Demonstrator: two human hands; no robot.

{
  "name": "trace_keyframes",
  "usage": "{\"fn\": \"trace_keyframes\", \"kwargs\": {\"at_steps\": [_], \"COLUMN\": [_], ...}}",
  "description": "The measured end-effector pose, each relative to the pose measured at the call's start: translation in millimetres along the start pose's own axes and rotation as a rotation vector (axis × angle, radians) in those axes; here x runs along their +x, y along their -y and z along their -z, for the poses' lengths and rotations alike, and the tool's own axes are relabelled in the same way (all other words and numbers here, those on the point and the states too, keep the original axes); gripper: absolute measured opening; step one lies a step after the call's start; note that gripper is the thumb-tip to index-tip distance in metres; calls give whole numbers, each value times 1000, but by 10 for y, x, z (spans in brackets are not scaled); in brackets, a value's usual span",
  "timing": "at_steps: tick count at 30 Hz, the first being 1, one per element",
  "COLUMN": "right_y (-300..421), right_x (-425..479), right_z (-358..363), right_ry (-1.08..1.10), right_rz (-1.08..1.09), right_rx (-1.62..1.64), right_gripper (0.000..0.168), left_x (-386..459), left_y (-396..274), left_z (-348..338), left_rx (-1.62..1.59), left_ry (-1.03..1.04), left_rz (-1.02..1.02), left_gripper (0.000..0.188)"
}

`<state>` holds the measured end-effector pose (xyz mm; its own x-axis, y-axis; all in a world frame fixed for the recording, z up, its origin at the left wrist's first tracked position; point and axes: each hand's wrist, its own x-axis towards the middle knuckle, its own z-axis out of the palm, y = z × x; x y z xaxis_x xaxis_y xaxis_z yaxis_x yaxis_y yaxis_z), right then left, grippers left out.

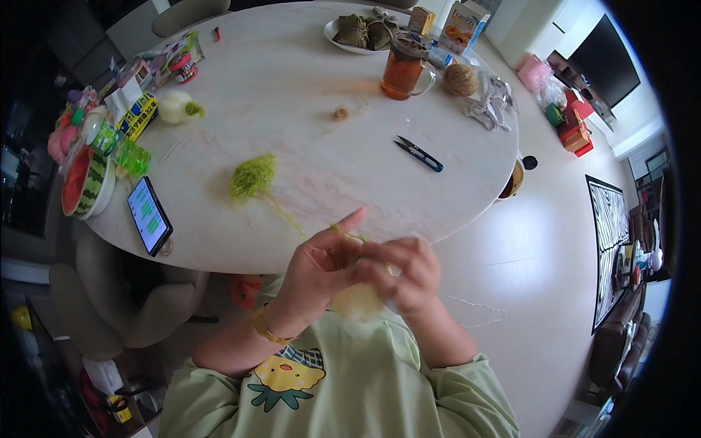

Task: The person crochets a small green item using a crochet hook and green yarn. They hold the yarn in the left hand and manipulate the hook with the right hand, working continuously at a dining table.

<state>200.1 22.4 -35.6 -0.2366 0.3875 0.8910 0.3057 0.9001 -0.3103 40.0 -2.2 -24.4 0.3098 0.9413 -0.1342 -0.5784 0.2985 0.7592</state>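
Observation:
My left hand holds green yarn, a strand of which passes over its raised finger. Close against it is my right hand, its curled fingers blurred by motion; whatever they grip is hard to make out. Below both hands shows a blurred, pale yellow fluffy ball. The green strand runs across the table to a loose tangle of fuzzy green yarn. A thin white thread trails out beyond my right forearm. Dark thread snips lie on the tabletop, apart from my hands.
On the round marble-look table stand a glass mug of tea, a plate of wrapped zongzi and a watermelon bowl. A lit phone, a white fluffy ball with a green tip and a brown yarn ball lie around.

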Motion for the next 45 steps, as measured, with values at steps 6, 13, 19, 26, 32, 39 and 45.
{"fn": "trace_keyframes", "kwargs": {"at_steps": [6,13,19,26,32,39,45], "right_y": [-8,169,212,240,166,149,142], "right_x": [-40,-38,-53,-76,-47,-105,-125], "right_z": [42,-13,-53,-125,-24,-132,-207], "right_ry": [4,-391,-408,-269,-198,-319,-337], "right_rz": [-76,-825,-1072,-761,-748,-850,-856], "right_rx": [210,861,1210,905,902,1309,1329], "right_gripper": [16,18,15,13,12,14,13], "left_x": [-24,-5,-15,-29,-19,46,91], "left_y": [-156,-196,-184,-47,-230,-325,-299], "left_z": [-32,40,36,47,108,176,179], "left_rx": [-129,-23,131,246,329,661,814], "left_ry": [85,151,178,101,267,385,309], "left_rz": [283,191,44,-109,-108,-280,-429], "left_gripper": [69,69,66,64,68,69,69]}}
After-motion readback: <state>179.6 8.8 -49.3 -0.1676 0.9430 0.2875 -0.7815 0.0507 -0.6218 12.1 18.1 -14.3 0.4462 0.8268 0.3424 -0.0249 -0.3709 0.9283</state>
